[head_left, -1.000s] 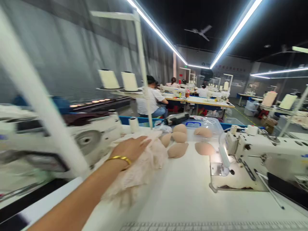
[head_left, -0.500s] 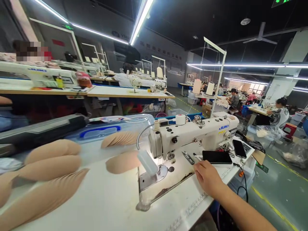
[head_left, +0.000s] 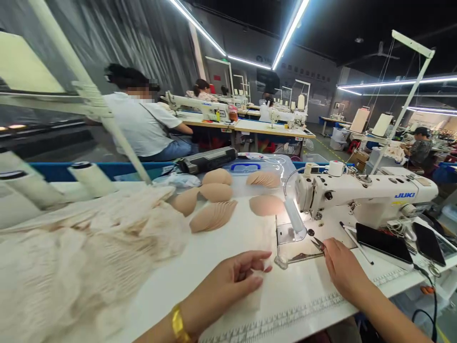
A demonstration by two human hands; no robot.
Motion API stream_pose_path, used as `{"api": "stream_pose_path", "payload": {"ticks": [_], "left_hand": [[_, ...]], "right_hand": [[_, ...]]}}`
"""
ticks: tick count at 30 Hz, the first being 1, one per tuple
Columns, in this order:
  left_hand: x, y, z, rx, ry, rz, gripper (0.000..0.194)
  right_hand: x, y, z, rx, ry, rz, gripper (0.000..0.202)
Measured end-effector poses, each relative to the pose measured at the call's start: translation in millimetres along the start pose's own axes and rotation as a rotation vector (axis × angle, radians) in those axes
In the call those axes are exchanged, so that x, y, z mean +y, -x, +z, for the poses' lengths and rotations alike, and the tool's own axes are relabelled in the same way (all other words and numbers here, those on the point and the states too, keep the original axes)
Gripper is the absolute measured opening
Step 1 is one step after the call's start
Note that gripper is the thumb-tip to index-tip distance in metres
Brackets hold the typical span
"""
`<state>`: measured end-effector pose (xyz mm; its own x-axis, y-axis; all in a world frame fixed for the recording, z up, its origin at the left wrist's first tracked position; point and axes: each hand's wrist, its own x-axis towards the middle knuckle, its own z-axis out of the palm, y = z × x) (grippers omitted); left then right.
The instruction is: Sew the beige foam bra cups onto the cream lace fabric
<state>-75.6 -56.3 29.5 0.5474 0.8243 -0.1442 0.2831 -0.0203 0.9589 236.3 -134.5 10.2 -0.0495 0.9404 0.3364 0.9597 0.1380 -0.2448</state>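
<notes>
Thread snips [head_left: 317,244] are in my right hand [head_left: 344,269], blades pointing up and left over the sewing machine's bed edge. My left hand [head_left: 233,281] hovers above the white table [head_left: 153,290], thumb and fingers apart and half curled, with nothing visible between them. Ahead of both hands stands the white sewing machine [head_left: 360,193], its small lamp [head_left: 293,214] lit over the needle plate. Tan bra cups [head_left: 214,216] lie in stacks to the left of the machine. Another tan cup [head_left: 266,205] rests beside the lamp.
Cream fabric [head_left: 82,257] is heaped at the left, near thread cones [head_left: 91,178]. A clear lidded box [head_left: 274,166] sits behind the cups. At right lie a black phone [head_left: 383,242], a white stylus [head_left: 357,243] and another phone [head_left: 428,243]. A co-worker [head_left: 143,119] sits beyond.
The view has swung left. My right hand has picked up the snips from the machine bed and moved left. My left hand has come into view.
</notes>
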Motion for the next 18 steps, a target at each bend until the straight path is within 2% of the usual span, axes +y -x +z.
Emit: {"api": "stream_pose_path", "payload": {"ticks": [2, 3, 6, 9, 12, 14, 15, 17, 18], "left_hand": [[10.0, -0.5, 6.9, -0.005, 0.038, -0.012, 0.065], [14.5, -0.5, 8.6, -0.004, 0.048, -0.012, 0.066], [22.0, 0.1, 11.4, -0.003, 0.05, -0.003, 0.067], [21.4, 0.0, 17.4, -0.013, 0.037, 0.007, 0.067], [18.9, 0.8, 19.9, -0.04, -0.004, 0.021, 0.069], [19.4, 4.9, 8.8, -0.066, -0.113, 0.029, 0.068], [20.6, 8.4, -2.1, -0.054, -0.206, 0.034, 0.066], [24.7, 17.8, -32.1, 0.072, -0.461, 0.066, 0.059], [26.8, 22.4, -48.3, 0.216, -0.597, 0.111, 0.053]], "right_hand": [[-20.6, 12.3, -4.2, -0.035, -0.24, -0.114, 0.017], [-31.0, 15.7, -4.7, -0.026, -0.288, -0.182, 0.011], [-56.7, 12.7, 2.8, 0.1, -0.151, -0.332, 0.005], [-73.7, -0.9, 17.8, 0.239, 0.043, -0.404, 0.015], [-85.1, -8.4, 25.3, 0.294, 0.081, -0.469, 0.02], [-83.7, -5.6, 23.0, 0.279, 0.063, -0.495, 0.024], [-78.1, -2.2, 20.4, 0.257, 0.056, -0.495, 0.025], [-56.1, 6.5, 14.6, 0.202, 0.068, -0.453, 0.026], [-40.9, 10.7, 12.0, 0.188, 0.092, -0.41, 0.025]]}}
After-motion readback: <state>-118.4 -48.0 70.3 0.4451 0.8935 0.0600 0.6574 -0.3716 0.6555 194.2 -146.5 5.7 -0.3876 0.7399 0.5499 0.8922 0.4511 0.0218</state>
